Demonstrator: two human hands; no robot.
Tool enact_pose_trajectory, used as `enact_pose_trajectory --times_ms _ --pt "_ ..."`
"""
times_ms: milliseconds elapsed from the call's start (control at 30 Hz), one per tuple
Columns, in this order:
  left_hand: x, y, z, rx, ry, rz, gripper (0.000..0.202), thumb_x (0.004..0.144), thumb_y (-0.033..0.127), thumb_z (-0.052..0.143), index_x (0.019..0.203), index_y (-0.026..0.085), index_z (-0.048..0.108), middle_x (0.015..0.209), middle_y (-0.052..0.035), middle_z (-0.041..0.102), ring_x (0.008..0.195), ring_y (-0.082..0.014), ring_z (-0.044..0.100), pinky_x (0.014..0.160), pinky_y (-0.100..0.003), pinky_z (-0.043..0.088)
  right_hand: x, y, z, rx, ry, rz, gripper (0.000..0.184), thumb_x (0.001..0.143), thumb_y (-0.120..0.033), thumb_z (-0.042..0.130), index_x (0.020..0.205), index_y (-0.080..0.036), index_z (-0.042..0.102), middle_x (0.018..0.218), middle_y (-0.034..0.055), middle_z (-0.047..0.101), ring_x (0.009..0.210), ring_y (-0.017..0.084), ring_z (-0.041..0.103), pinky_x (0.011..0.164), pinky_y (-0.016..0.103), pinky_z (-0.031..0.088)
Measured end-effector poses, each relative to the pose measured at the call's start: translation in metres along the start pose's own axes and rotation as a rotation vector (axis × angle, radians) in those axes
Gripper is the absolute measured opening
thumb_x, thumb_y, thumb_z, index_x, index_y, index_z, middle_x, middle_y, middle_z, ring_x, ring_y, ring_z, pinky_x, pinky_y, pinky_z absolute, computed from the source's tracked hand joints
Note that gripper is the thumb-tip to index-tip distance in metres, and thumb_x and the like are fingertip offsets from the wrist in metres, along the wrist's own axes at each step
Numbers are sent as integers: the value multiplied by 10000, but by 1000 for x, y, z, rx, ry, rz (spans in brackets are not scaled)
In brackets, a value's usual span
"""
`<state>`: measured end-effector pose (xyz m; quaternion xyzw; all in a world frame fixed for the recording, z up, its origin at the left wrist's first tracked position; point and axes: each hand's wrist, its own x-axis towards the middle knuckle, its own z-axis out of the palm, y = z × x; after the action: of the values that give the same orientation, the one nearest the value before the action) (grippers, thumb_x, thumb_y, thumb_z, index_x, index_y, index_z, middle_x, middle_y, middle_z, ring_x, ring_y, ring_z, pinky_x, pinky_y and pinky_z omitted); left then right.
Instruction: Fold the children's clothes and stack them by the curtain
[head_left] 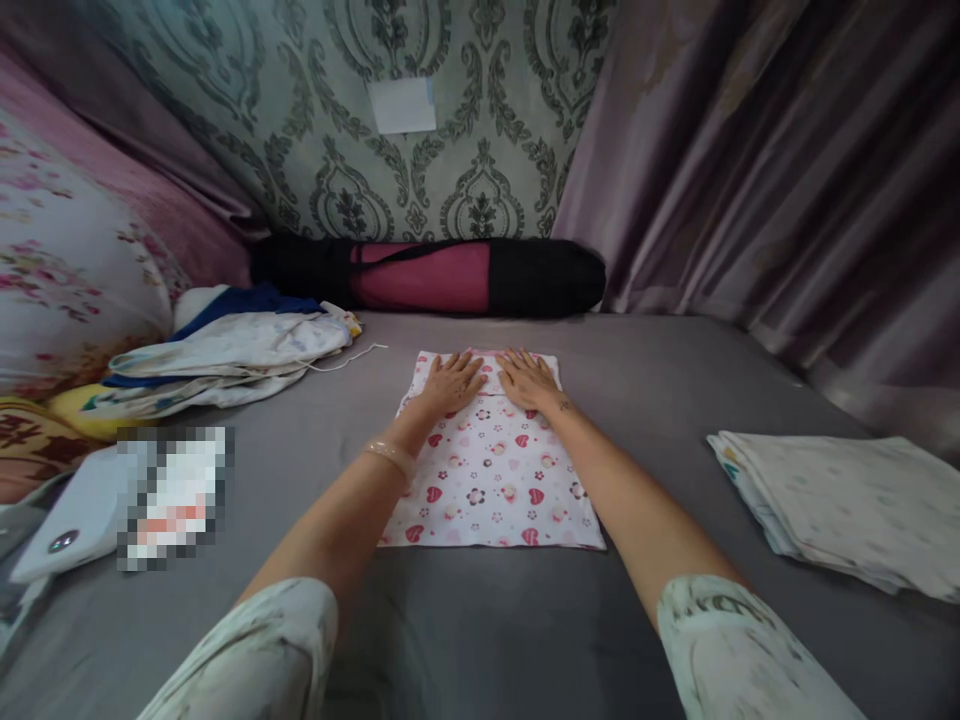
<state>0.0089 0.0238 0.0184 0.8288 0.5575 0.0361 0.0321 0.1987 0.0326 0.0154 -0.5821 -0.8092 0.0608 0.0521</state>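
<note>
A white cloth garment (495, 480) printed with red hearts and small flowers lies flat, folded into a near-rectangle, on the grey bed sheet (660, 380). Its far end is folded over as a narrow band. My left hand (454, 382) presses flat on the left of that band, fingers stretched out and pointing away from me. On the right of the same band rests my right hand (527, 380), also flat with fingers extended. A pale bangle (390, 456) circles my left forearm. Neither hand grips the cloth.
A black and pink long bag (420, 277) lies along the patterned wall. Crumpled clothes (225, 350) are at the left, near a white device (82, 510) and a pixelated item (176, 500). A folded pale cloth (847, 500) lies at the right. Curtains (675, 150) hang on both sides.
</note>
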Motion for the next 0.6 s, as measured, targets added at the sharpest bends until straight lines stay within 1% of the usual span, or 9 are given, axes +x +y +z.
enact_pose_trajectory --times_ms 67,167,233,300,400,467,533,600 --pt "-4 -3 -3 0 17 -14 596 975 500 127 1481 237 301 1563 -75 260 1424 -255 254 1146 -512 150 0 2 -4 35 9 22 565 972 -400 189 1507 -234 262 1583 32 200 1452 238 134 1158 472 119" --pt "-11 -12 -3 36 98 -88 616 978 477 121 1468 165 326 1537 -126 310 1424 -262 251 1151 -509 133 -4 9 -6 30 113 102 596 975 -392 154 1507 -139 246 1586 85 171 1456 240 102 1163 470 80" --pt "-15 -20 1 42 98 -124 634 976 479 123 1459 130 337 1531 -147 313 1423 -273 251 1153 -501 137 -7 14 -2 2 130 150 617 972 -395 166 1482 -67 282 1568 134 216 1449 256 132 1163 459 75" --pt "-16 -26 6 32 82 -134 646 971 492 118 1462 128 329 1537 -143 302 1426 -271 244 1153 -484 152 -9 17 4 -14 118 169 625 968 -401 190 1461 -36 314 1542 162 275 1434 265 186 1158 436 107" --pt "-16 -29 10 30 83 -133 652 966 505 100 1470 149 312 1542 -127 296 1433 -256 228 1155 -471 156 -10 18 9 -24 160 163 605 966 -388 208 1448 -45 338 1524 162 317 1417 261 231 1152 414 132" --pt "-16 -27 8 36 78 -139 654 966 503 98 1474 145 302 1544 -131 289 1436 -260 219 1157 -474 147 -11 17 7 -20 168 161 598 970 -387 207 1446 -52 341 1522 160 321 1416 257 235 1151 413 138" --pt "-19 -23 4 49 85 -145 653 968 493 107 1480 131 289 1551 -141 267 1442 -273 196 1160 -486 122 -14 15 3 -12 142 165 594 977 -390 193 1455 -68 335 1535 155 297 1425 256 214 1152 423 136" --pt "-27 -18 -1 67 95 -109 644 971 487 124 1490 135 271 1564 -141 233 1451 -282 160 1164 -497 84 -22 13 -3 -17 130 138 583 983 -392 183 1474 -108 317 1559 136 246 1441 259 168 1158 454 98"
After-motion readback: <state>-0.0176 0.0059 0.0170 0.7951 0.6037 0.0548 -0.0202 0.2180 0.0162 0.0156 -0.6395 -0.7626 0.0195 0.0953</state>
